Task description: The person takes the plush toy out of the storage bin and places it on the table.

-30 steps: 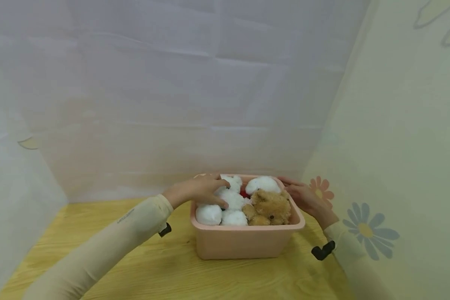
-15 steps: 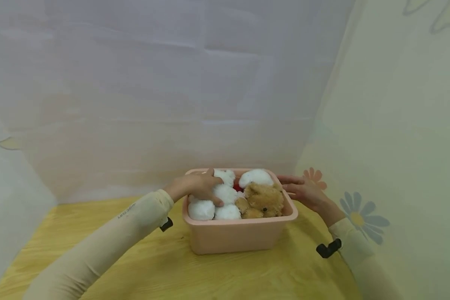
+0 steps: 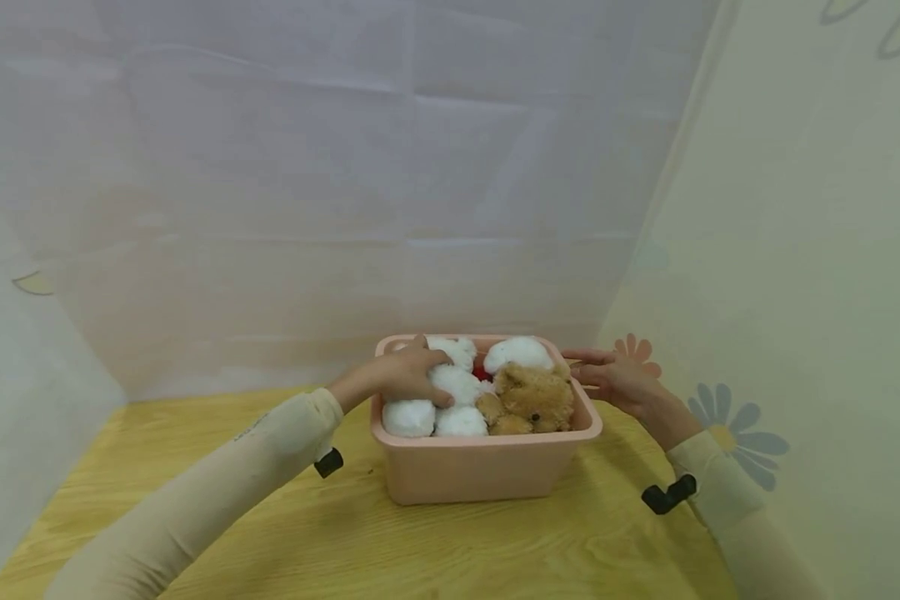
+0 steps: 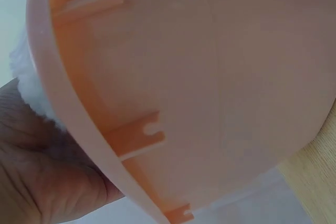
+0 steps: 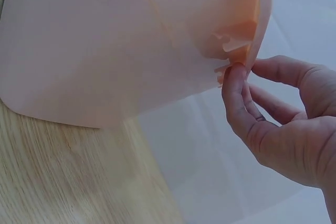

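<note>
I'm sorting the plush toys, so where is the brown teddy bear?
In the head view, the brown teddy bear lies in the pink bin's right half, beside the white plush toys, near the right hand.

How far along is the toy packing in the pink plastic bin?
Done: the pink plastic bin on the wooden table looks full, brown plush bear included. In hand: left hand presses on the white plush toys; right hand touches the bin's rim. Left: nothing lies loose outside.
</note>
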